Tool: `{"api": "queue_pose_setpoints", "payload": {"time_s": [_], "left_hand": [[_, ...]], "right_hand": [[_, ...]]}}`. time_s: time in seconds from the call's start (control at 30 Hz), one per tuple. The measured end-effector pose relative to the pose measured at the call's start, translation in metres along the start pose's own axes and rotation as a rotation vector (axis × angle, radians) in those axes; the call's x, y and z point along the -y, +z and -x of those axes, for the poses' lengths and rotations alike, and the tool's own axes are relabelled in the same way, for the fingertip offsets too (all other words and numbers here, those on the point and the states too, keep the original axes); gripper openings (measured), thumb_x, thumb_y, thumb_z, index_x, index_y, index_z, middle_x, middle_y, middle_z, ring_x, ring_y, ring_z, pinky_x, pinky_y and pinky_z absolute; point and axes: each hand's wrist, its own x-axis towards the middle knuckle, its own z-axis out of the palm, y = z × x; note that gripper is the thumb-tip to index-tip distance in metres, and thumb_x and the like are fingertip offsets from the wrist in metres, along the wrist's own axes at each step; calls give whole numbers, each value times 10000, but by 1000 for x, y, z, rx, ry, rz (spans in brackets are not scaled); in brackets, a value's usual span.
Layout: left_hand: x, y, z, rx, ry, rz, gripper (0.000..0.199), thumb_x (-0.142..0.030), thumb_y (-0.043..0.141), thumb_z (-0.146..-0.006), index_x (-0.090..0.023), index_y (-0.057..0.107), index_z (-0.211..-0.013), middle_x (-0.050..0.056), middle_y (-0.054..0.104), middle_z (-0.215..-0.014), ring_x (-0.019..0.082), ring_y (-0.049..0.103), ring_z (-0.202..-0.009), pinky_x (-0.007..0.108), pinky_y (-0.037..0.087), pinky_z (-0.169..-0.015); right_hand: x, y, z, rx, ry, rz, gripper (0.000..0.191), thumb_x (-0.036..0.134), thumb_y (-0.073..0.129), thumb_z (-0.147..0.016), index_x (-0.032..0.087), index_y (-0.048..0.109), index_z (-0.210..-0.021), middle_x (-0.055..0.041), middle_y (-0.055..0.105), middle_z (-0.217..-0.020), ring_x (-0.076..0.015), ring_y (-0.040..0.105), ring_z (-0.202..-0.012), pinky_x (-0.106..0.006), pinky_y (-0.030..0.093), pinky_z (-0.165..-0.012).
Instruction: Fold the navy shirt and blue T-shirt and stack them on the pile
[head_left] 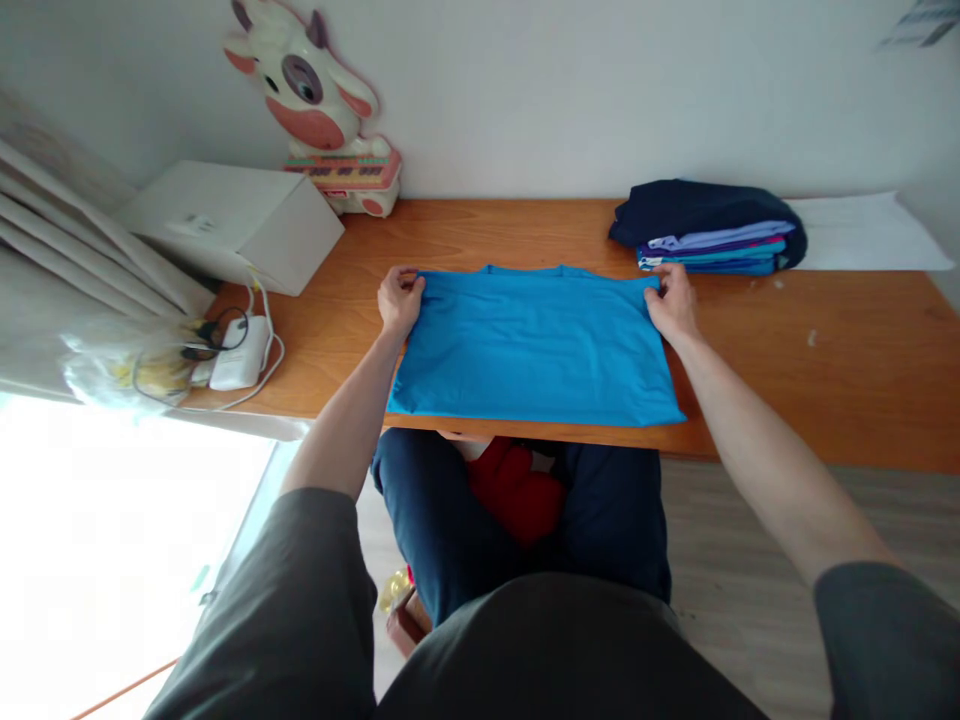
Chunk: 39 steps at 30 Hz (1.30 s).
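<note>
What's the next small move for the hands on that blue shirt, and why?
Probably fold the far edge toward the body. The left hand and right hand each pinch a far corner of the flat bright blue cotton T-shirt, which lies spread on the wooden table, its near edge at the table's front. A stack of folded garments sits beside the right hand, suggesting the same finish.

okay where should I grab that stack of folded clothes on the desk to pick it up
Take the stack of folded clothes by its two short ends, hands sliding under the bottom layer from left and right. It lies flat with loose layered edges facing front, so pinching the top would lift only the dark piece.
</note>
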Motion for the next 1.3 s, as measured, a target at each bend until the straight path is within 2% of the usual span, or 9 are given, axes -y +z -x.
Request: {"api": "queue_pose_setpoints", "payload": {"time_s": [0.27,0.5,0.6,0.73,0.83,0.97,1.03,1.13,1.3], "left_hand": [[-14,-1,8,3,-22,-14,285,-153,877,-958,-128,746,-1211,217,826,-1294,357,763,-1290,565,542,-1220],[-23,1,6,-67,-51,35,279,-299,848,-1007,-158,707,-1202,209,804,-1301,331,756,-1293,548,557,-1224],[-29,-8,17,-167,-70,100,421,-459,805,-1066,-141,676,-1309,242,765,-1412,300,733,-1336,480,569,-1217],[-16,-52,92,-216,-79,172,450,-611,731,-1076,-191,709,-1237,185,798,-1328,277,767,-1275,425,618,-1145],[3,-98,185,-111,-113,149,450,-622,838,-982,-221,796,-1183,144,857,-1258,312,830,-1182,438,664,-1065],[2,-140,276,-157,-240,130,481,-655,871,-964,-235,834,-1195,92,868,-1072,248,813,-878,326,626,-725],[-8,-147,292,-89,-321,169,551,-693,860,-971,-235,824,-1276,42,821,-898,191,705,-652,273,499,-558],[-21,-146,291,49,-373,199,647,-737,865,-970,-226,807,-1362,1,771,-768,154,594,-528,254,422,-510],[-23,-137,274,163,-427,194,664,-788,905,-895,-222,805,-1230,36,812,-765,178,619,-501,271,409,-489]], "right_hand": [[-5,5,2,5,-4,9,415,142,706,-1066,158,643,-1475,-168,807,-1319,-318,750,-1191,-526,545,-1161],[5,4,-1,-32,53,0,438,129,756,-1005,193,628,-1419,-174,797,-1328,-329,755,-1181,-540,576,-1155],[18,-9,7,-175,17,-124,334,191,709,-1020,228,632,-1344,-196,787,-1372,-321,751,-1207,-531,612,-1144],[17,-55,86,-323,-34,-280,163,426,726,-1068,272,708,-1120,-135,815,-1163,-301,760,-1066,-493,644,-1037],[4,-100,192,5,118,-341,358,659,827,-1056,305,816,-1106,-17,721,-783,-243,681,-712,-395,582,-684],[4,-138,301,268,376,-405,546,768,849,-1022,357,814,-1379,2,715,-707,-228,607,-577,-340,452,-484],[12,-142,317,305,437,-445,682,763,879,-1000,356,747,-1531,0,758,-738,-214,591,-550,-334,460,-473],[20,-134,304,338,480,-503,864,772,904,-974,324,641,-1664,-23,821,-821,-206,622,-547,-310,448,-450],[16,-121,269,352,430,-455,737,823,924,-937,259,744,-1376,-42,823,-794,-188,622,-489,-299,441,-431]]}}
